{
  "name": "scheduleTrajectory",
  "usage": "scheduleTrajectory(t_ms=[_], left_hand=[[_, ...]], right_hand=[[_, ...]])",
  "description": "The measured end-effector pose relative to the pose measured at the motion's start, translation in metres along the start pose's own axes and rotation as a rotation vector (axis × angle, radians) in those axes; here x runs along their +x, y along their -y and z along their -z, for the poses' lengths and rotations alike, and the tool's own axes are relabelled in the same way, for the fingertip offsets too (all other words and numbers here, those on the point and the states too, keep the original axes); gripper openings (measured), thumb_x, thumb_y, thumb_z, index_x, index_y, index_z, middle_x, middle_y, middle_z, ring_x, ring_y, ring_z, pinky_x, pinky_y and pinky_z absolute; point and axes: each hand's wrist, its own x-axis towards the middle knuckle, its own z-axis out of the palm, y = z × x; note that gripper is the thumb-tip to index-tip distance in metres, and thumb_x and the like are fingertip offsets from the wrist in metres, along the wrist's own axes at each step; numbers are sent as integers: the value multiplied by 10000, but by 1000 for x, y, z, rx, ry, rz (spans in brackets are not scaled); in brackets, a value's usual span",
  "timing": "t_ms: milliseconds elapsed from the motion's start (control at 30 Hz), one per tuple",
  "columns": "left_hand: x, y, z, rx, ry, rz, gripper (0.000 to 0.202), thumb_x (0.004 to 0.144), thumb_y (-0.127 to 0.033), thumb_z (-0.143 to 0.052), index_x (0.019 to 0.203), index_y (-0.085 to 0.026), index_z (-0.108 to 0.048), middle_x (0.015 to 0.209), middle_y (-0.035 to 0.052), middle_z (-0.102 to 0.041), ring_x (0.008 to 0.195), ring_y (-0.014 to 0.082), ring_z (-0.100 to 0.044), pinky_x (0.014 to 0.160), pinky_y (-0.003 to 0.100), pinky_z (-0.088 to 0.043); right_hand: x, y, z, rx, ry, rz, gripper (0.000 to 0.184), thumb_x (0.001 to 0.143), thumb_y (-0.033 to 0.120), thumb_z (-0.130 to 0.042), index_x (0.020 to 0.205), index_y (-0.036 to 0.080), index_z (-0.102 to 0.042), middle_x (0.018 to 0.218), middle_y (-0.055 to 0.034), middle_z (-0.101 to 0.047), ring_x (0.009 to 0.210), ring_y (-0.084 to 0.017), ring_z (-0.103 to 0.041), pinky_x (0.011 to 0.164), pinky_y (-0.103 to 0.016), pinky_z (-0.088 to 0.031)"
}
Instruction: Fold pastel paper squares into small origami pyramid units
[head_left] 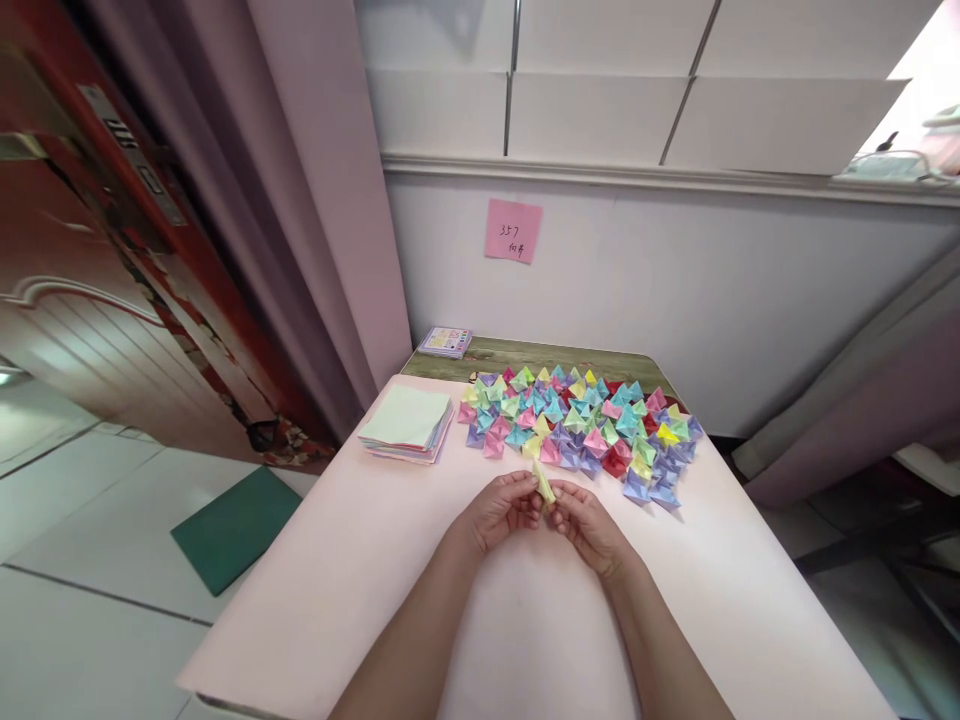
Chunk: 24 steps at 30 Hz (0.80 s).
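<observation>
Between my two hands is a small piece of folded pale-yellow paper [544, 485], held a little above the table. My left hand [504, 508] pinches its left side with thumb and fingers. On the other side, my right hand [586, 522] grips its right lower edge. Part of the paper is hidden behind the fingertips. Just beyond my hands lies a spread of many folded paper pieces [577, 410] in blue, purple, pink, green, yellow and red. To the left sits a stack of square paper sheets [409, 418], with a pale green one on top.
The table has a pale pink cover [330, 580]. Small packets [446, 341] lie at its far left corner. A pink note [513, 231] with handwriting is stuck to the wall behind. A green board [236, 528] rests on the floor at left, near a curtain [330, 180].
</observation>
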Motion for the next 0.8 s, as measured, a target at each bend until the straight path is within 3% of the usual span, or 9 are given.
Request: scheduleTrajectory(t_ms=[200, 333, 433, 600, 700, 800], left_hand=[[10, -3, 4, -54, -9, 35, 301, 773, -398, -725, 746, -163, -538, 526, -52, -511, 396, 47, -411, 408, 165, -311], [10, -3, 12, -119, -17, 45, 291, 781, -378, -720, 751, -170, -518, 477, -78, -470, 347, 41, -344, 358, 161, -261], [9, -1, 14, -125, -56, 45, 275, 785, -373, -720, 781, -164, -542, 526, -47, -551, 369, 59, -436, 358, 169, -323], [9, -3, 8, -24, -77, 52, 298, 772, -388, -738, 851, -135, -600, 724, 44, -677, 525, 115, -621, 500, 220, -493], [10, -5, 3, 20, -136, -20, 319, 736, -390, -769, 825, -122, -621, 769, 66, -693, 631, 150, -658, 649, 285, -539], [13, -4, 0, 50, -236, -117, 337, 644, -333, -837, 793, -125, -617, 743, 40, -683, 653, 149, -643, 690, 288, -525]], right_hand=[[15, 4, 7, 40, 15, -44, 342, 700, 414, -810, 762, 161, -589, 478, 92, -468, 335, -1, -228, 334, -130, -129], [22, 7, 11, 42, 73, -119, 352, 696, 387, -814, 856, 163, -594, 461, 116, -437, 317, 6, -159, 319, -131, -82], [22, 7, 11, 92, 40, -82, 345, 717, 363, -802, 934, 169, -617, 481, 114, -439, 330, 2, -204, 328, -120, -146], [18, 6, 10, 87, -37, -35, 328, 735, 408, -790, 907, 191, -615, 599, 47, -571, 439, -52, -470, 411, -144, -345], [19, 4, 9, -17, -71, 3, 329, 740, 448, -782, 848, 193, -604, 656, 15, -624, 519, -95, -554, 477, -185, -422], [22, 0, 9, -138, -109, 85, 324, 729, 445, -792, 795, 190, -604, 694, -12, -656, 612, -146, -614, 565, -239, -480]])
